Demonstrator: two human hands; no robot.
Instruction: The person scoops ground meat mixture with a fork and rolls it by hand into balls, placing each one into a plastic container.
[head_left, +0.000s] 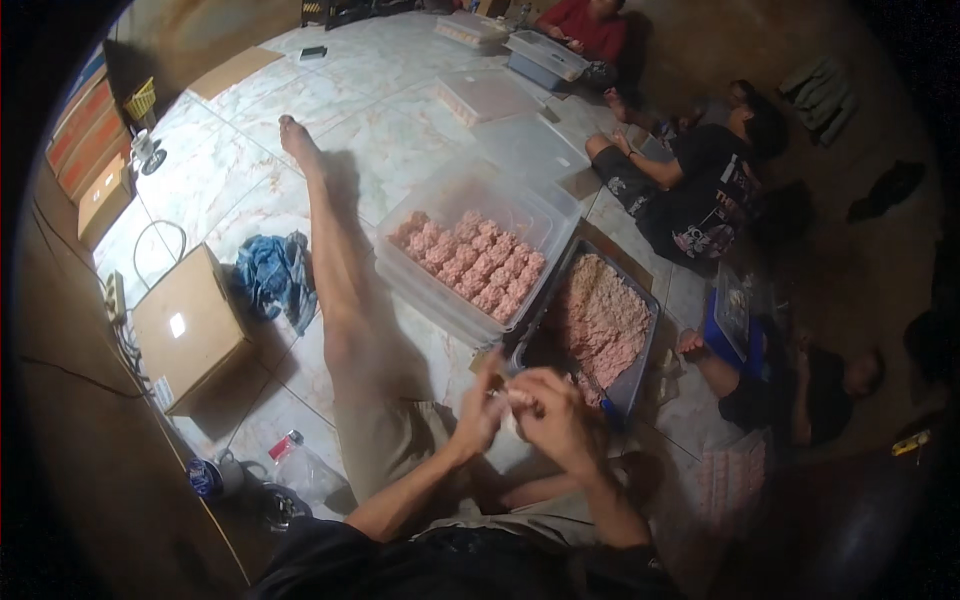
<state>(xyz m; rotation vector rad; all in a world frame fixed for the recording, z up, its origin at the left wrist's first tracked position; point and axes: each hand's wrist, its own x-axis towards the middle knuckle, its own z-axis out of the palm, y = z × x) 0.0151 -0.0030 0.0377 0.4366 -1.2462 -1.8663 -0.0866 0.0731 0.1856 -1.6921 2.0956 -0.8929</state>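
Note:
Both my hands meet over my lap, just in front of the dark tray's near corner. My left hand (482, 409) is blurred, with its fingers raised, and touches a small pinkish-white piece (517, 397). My right hand (553, 412) has its fingers curled around that piece. Beyond them a translucent plastic container (442, 313) holds rows of pink lumps of minced filling (480, 259). To its right lies the dark grey tray (626, 401) with a heap of pink minced mixture (611, 322) and a blue-handled utensil (609, 407) near my right hand.
My outstretched leg (337, 300) lies left of the container. A blue cloth (271, 274), a cardboard box (187, 330), a mug (225, 474) and a plastic bag (304, 472) are at left. Several people sit at right and behind; lidded containers (491, 94) stand farther back.

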